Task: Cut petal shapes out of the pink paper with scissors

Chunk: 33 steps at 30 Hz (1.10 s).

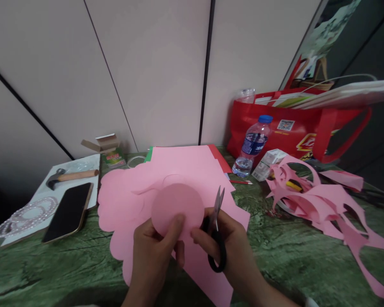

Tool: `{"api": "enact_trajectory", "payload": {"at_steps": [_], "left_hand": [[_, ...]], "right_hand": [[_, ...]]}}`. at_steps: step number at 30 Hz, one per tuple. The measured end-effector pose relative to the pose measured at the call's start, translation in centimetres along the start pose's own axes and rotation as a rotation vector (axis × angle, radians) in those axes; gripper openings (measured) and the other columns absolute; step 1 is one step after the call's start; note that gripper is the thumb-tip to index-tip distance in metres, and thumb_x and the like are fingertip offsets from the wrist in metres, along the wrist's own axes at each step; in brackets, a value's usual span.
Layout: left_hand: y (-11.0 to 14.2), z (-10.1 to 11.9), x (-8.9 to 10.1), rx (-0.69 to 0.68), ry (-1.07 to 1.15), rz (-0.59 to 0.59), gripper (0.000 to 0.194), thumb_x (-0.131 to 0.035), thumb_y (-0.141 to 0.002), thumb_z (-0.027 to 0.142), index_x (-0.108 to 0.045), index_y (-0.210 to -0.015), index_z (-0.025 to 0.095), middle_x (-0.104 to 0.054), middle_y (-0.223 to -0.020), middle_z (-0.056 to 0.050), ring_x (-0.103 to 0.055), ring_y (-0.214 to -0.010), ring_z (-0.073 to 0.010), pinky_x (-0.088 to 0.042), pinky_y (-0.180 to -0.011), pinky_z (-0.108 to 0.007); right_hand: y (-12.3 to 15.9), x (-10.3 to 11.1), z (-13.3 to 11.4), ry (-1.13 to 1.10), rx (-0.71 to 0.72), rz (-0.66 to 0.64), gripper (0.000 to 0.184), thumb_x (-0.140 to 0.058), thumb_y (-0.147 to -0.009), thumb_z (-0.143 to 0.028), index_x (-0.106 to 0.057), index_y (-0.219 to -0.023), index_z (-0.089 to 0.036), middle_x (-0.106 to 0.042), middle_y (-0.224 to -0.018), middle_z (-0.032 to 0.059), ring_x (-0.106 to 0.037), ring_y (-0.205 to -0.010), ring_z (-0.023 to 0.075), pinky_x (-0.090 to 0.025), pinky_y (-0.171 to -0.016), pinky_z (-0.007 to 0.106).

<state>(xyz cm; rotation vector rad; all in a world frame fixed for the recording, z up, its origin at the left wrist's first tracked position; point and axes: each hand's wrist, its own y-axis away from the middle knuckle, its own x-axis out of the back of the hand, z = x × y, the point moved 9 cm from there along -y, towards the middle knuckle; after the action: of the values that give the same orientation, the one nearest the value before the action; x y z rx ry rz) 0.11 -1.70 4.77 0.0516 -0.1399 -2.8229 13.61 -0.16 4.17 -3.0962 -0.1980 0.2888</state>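
Observation:
My left hand (pixel 156 245) grips a round pink paper disc (pixel 178 204) by its lower edge, thumb on top and fingers underneath. Black-handled scissors (pixel 217 221) hang in my right hand (pixel 228 243), blades pointing up and slightly apart. That hand's thumb and fingertip are close to the right edge of the disc; whether they pinch it I cannot tell. Beneath both hands lie stacked pink paper sheets (pixel 192 164). To the left, overlapping pink discs (pixel 120 194) form a scalloped edge on the table.
On the left are a phone (pixel 68 211), a hammer (pixel 72 175), a bead string (pixel 28 215) and a small box (pixel 113 155). A water bottle (pixel 252 147), a red bag (pixel 294 123), a white carton (pixel 269 164) and pink paper scraps (pixel 316 200) occupy the right of the green table (pixel 275 256).

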Motion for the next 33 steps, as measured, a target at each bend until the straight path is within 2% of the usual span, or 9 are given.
{"api": "enact_trajectory", "payload": {"at_steps": [4, 9, 17, 30, 33], "left_hand": [[0.0, 0.9, 0.9, -0.049, -0.042, 0.082, 0.040, -0.063, -0.070, 0.037, -0.050, -0.038, 0.017, -0.044, -0.024, 0.004, -0.040, -0.025, -0.0080, -0.033, -0.035, -0.021], [-0.2, 1.4, 1.3, -0.107, -0.125, 0.095, 0.043, -0.063, -0.070, 0.036, -0.050, -0.033, 0.017, -0.050, -0.028, 0.002, -0.046, -0.031, -0.0090, -0.040, -0.042, -0.020], [0.1, 2.2, 1.3, -0.168, -0.149, 0.103, 0.041, -0.064, -0.069, 0.034, -0.052, -0.033, 0.018, -0.051, -0.027, 0.004, -0.047, -0.030, -0.0087, -0.041, -0.042, -0.019], [0.1, 2.2, 1.3, -0.154, -0.175, 0.116, 0.038, -0.065, -0.066, 0.035, -0.053, -0.034, 0.019, -0.051, -0.027, 0.003, -0.048, -0.028, -0.0107, -0.042, -0.037, -0.020], [0.4, 2.3, 1.5, -0.158, -0.198, 0.155, 0.036, -0.065, -0.065, 0.034, -0.054, -0.035, 0.019, -0.050, -0.026, 0.003, -0.046, -0.028, -0.0110, -0.041, -0.036, -0.021]], "right_hand": [[-0.1, -0.8, 1.0, -0.052, -0.057, -0.101, 0.027, -0.071, -0.068, -0.031, -0.053, -0.081, -0.017, -0.053, -0.063, -0.0032, -0.047, -0.057, 0.0102, -0.037, -0.054, 0.022], [0.5, -2.6, 1.4, -0.152, -0.080, -0.284, 0.031, -0.071, -0.068, -0.035, -0.052, -0.083, -0.016, -0.052, -0.066, -0.0024, -0.046, -0.059, 0.0104, -0.037, -0.055, 0.023], [0.6, -2.9, 1.2, -0.153, -0.090, -0.302, 0.033, -0.076, -0.063, -0.033, -0.053, -0.079, -0.016, -0.050, -0.063, -0.0031, -0.043, -0.057, 0.0099, -0.035, -0.053, 0.022], [0.6, -3.2, 1.1, -0.074, -0.041, -0.347, 0.035, -0.068, -0.068, -0.048, -0.055, -0.078, -0.016, -0.050, -0.065, -0.0008, -0.041, -0.058, 0.0116, -0.035, -0.052, 0.024], [0.6, -3.2, 1.1, -0.062, -0.043, -0.338, 0.037, -0.067, -0.068, -0.049, -0.054, -0.078, -0.017, -0.049, -0.065, -0.0009, -0.041, -0.058, 0.0118, -0.034, -0.054, 0.025]]}}
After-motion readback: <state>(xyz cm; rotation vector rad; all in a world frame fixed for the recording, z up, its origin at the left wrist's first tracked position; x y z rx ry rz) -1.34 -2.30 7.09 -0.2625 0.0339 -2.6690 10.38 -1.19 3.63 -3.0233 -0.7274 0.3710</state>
